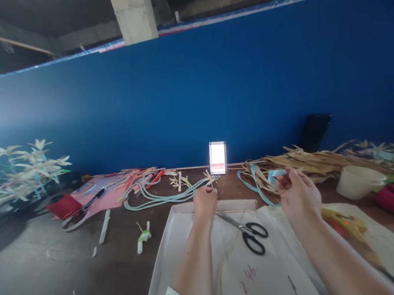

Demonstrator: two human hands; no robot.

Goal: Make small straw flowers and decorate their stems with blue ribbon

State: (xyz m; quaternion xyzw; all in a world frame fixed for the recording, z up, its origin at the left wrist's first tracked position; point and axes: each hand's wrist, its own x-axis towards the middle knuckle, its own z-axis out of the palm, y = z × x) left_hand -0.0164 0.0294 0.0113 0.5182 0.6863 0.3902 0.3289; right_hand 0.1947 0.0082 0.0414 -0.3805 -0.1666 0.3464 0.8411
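My left hand [205, 203] is closed in a pinch at the end of pale blue-green stems [166, 197], just below a small pale straw-like flower [210, 178]. The stems curve away in long loops to the left. My right hand [300, 194] grips a light blue roll of tape [275, 177] between thumb and fingers. A blue ribbon [256, 186] loops on the table beside that hand; whether it joins the roll I cannot tell. Below and between my arms, black-handled scissors [247, 233] lie slightly open on a white shallow box lid [161, 255].
Dry tan husks [303, 164] are heaped at the back right. Nearby stand a white cup [360, 181] and a yellow glue gun [348, 222]. Pink sheets [94, 201], a red roll [64, 208] and pale artificial flowers [35, 162] lie left. A blue partition [194, 90] rises behind.
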